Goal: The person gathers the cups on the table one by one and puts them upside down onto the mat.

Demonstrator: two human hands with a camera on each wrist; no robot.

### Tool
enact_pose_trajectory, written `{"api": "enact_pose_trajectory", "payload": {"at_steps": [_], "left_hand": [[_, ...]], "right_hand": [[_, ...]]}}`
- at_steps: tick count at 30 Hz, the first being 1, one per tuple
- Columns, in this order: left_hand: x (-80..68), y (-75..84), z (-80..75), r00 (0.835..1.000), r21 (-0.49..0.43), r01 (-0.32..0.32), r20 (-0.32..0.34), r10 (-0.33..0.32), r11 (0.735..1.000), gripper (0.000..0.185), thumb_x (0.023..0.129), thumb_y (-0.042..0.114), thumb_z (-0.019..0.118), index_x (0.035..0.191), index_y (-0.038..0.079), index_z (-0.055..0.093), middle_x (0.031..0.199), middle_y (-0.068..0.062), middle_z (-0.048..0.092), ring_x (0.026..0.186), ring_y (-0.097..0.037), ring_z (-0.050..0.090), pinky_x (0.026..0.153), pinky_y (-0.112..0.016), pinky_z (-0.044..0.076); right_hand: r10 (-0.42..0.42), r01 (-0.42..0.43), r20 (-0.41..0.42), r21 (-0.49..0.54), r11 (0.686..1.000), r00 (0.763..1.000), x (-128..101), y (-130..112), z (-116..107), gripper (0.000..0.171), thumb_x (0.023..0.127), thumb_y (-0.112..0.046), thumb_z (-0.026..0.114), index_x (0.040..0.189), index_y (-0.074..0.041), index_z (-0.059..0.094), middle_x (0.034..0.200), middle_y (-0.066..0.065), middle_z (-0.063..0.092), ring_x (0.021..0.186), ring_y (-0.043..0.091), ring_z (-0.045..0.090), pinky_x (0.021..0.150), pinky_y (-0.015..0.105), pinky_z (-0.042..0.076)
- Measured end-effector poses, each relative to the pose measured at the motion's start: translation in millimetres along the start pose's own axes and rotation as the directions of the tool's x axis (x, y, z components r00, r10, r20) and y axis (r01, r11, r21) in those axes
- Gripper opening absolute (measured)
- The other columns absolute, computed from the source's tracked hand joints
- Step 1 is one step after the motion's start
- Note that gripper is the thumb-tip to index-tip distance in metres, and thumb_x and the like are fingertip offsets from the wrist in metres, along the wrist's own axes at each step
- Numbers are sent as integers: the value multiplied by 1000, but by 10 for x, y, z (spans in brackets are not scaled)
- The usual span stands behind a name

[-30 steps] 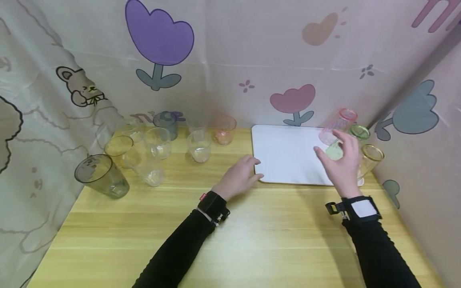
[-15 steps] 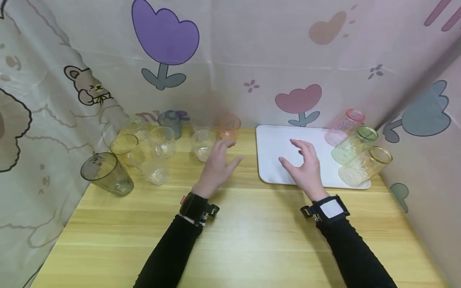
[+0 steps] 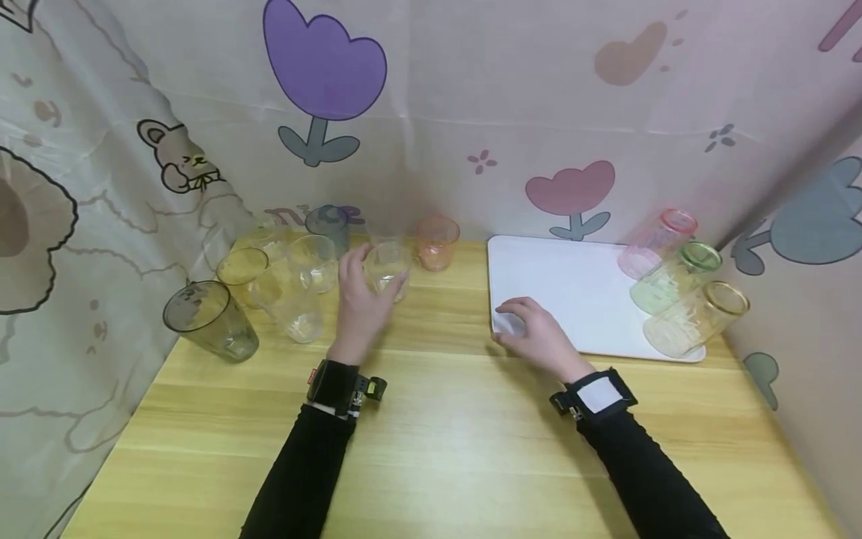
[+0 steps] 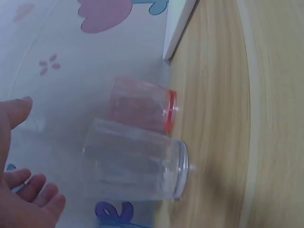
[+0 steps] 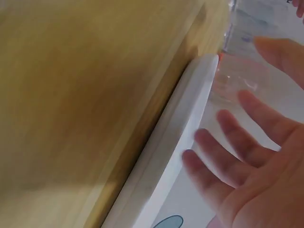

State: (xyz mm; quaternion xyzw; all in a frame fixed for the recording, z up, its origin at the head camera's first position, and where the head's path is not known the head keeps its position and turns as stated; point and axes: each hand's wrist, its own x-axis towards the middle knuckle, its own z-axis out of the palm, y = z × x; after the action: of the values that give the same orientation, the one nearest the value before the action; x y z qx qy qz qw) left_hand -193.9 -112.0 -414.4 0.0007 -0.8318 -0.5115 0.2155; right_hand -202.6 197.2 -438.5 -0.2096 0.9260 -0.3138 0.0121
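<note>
A clear glass (image 3: 390, 262) stands upright on the table, and my left hand (image 3: 362, 299) is close beside it. In the left wrist view, the thumb and fingers of that hand are spread, with a gap between them and the clear glass (image 4: 135, 164). An orange-tinted glass (image 3: 438, 243) stands just right of the clear one. My right hand (image 3: 542, 340) hovers at the left end of a white tray (image 3: 552, 269), its fingers loosely bent and holding nothing. Pink (image 3: 656, 243), green (image 3: 676, 277) and yellow (image 3: 697, 318) glasses lean in a row at the tray's right end.
On the left are several more glasses, among them a dark grey one (image 3: 212, 322), a yellow one (image 3: 244, 275), a blue-grey one (image 3: 330, 228) and clear ones, one of them (image 3: 296, 307) near the front. A printed curtain (image 3: 444, 90) hangs behind the wooden table (image 3: 431, 449).
My left hand has moved left from the tray's edge to the clear glass. My right hand has moved left from beside the leaning glasses to the tray's left end.
</note>
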Motion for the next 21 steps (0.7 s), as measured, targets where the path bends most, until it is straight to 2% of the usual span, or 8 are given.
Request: {"api": "enact_pose_trajectory", "payload": {"at_steps": [5,8,12,16,21], "left_hand": [[53,-120,-38,994,-9,112,6,-112,994,100,88,43,82,160,3,26,162,-19,26,147,-38,34,122,-55,33],[92,-179,-23,982,-10,188,26,-188,982,106,85,47,85,161,6,23,161,-18,28,146,-38,34,117,-57,38],[148,-255,27,959,-4,276,68,-275,961,114,82,45,87,163,6,18,161,-19,29,146,-40,35,117,-57,38],[194,-321,93,946,12,305,114,-304,952,117,81,41,89,162,-1,16,162,-25,28,146,-44,36,121,-56,34],[223,-377,190,946,-42,309,118,-303,950,110,82,33,89,159,-4,20,160,-25,31,147,-43,36,124,-52,31]], "right_hand": [[20,-15,67,-77,997,998,15,-16,54,48,90,-24,80,129,3,68,140,24,60,126,45,58,102,60,52],[10,-2,69,-117,993,998,17,-18,76,37,91,-19,78,120,3,72,135,24,64,124,46,60,104,60,51],[-27,33,36,-166,986,999,12,-24,102,19,90,-12,77,104,1,78,130,22,68,123,45,63,108,60,48],[-70,69,2,-225,972,998,-6,-43,132,8,89,-7,78,92,1,78,126,22,71,116,43,68,102,56,53],[-104,92,-31,-262,961,994,-23,-56,162,4,90,-4,77,89,0,78,124,22,72,111,42,70,92,54,59]]}}
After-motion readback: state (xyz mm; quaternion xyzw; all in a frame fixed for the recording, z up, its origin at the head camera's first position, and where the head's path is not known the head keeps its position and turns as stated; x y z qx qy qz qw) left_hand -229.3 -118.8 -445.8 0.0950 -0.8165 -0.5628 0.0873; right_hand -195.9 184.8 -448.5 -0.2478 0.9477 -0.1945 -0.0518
